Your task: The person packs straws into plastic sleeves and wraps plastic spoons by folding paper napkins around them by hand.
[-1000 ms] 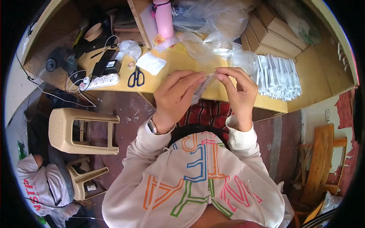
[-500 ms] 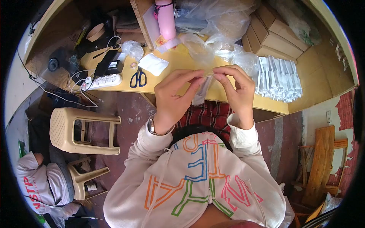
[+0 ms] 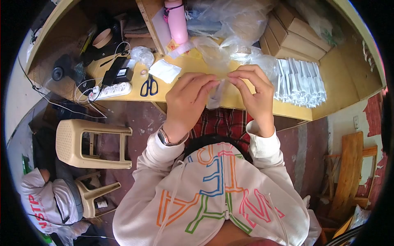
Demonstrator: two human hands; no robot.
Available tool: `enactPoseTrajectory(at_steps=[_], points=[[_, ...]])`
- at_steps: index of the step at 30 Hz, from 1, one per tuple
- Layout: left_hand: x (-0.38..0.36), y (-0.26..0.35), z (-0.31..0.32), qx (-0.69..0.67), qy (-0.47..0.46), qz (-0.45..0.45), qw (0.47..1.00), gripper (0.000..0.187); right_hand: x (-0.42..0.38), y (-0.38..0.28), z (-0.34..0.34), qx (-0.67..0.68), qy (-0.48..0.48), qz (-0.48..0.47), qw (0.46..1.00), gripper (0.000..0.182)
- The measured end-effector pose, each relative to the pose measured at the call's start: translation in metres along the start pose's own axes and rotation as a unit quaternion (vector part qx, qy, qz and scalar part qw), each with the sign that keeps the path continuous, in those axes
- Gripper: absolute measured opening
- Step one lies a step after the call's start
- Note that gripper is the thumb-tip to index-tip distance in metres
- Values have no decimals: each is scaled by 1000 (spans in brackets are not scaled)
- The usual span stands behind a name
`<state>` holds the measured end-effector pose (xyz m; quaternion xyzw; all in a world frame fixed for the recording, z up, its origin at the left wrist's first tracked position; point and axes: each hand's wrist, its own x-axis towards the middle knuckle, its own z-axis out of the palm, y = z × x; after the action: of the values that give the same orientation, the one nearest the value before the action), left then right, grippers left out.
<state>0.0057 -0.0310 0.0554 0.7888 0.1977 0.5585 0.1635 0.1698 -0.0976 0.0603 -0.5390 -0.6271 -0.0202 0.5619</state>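
The fingers of your left hand are pinched together at the tips, and those of your right hand are closed the same way. Between them they grip the top edge of a small clear plastic sleeve, with a thin strip of it stretched across the narrow gap. The sleeve hangs just above the front edge of the desk, over the red plaid cloth on your lap. A second ago it slanted down beside your left fingers and looked greyer; now it hangs straighter and paler, and your pinch has hardly changed.

Beyond your left hand, the scissors lie near a white folded sheet, with a roll of tape just beside them and a power strip farther left. Past your right hand sits the row of white packets, with clear bags next to it and cardboard boxes behind. The pink bottle stands at the back. These have kept their places on the desk since the earlier frame.
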Motion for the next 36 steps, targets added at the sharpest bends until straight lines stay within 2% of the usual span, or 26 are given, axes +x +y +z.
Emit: enactPoseTrajectory(at_steps=[5, 9, 12, 14, 17, 20, 23, 28, 30, 33, 36], points=[[10, 0, -5, -8, -38, -22, 999, 18, 2, 8, 0, -17, 17, -30, 999, 11], [17, -9, -3, -60, -71, -7, 996, 15, 3, 9, -4, 46, -25, 9, 999, 10], [12, -11, 2, -246, -99, -170, 949, 14, 1, 10, -6, 98, -55, 79, 991, 11], [12, -8, -2, -256, -128, -198, 938, 14, -2, 13, -5, 140, -65, 108, 982, 14], [18, -2, -4, -289, -142, -217, 922, 13, -1, 8, -3, 281, -46, 158, 946, 25], [23, -3, -2, -309, -139, -212, 917, 12, -1, 12, -7, 332, -109, 127, 928, 37], [27, -5, -2, -317, -140, -200, 916, 13, -8, 18, -8, 253, -167, 132, 944, 41], [29, 2, -10, -306, -153, -189, 920, 15, -9, 19, -5, 229, -182, 132, 947, 32], [29, 5, -13, -280, -167, -176, 929, 22, -5, 19, -5, 203, -164, 104, 960, 27], [30, 3, -11, -268, -65, -24, 961, 41, -2, 7, -6, 164, -91, 39, 981, 21], [20, -12, -26, -458, -86, -162, 870, 39, 8, 2, -15, 48, -37, -163, 985, 23]])
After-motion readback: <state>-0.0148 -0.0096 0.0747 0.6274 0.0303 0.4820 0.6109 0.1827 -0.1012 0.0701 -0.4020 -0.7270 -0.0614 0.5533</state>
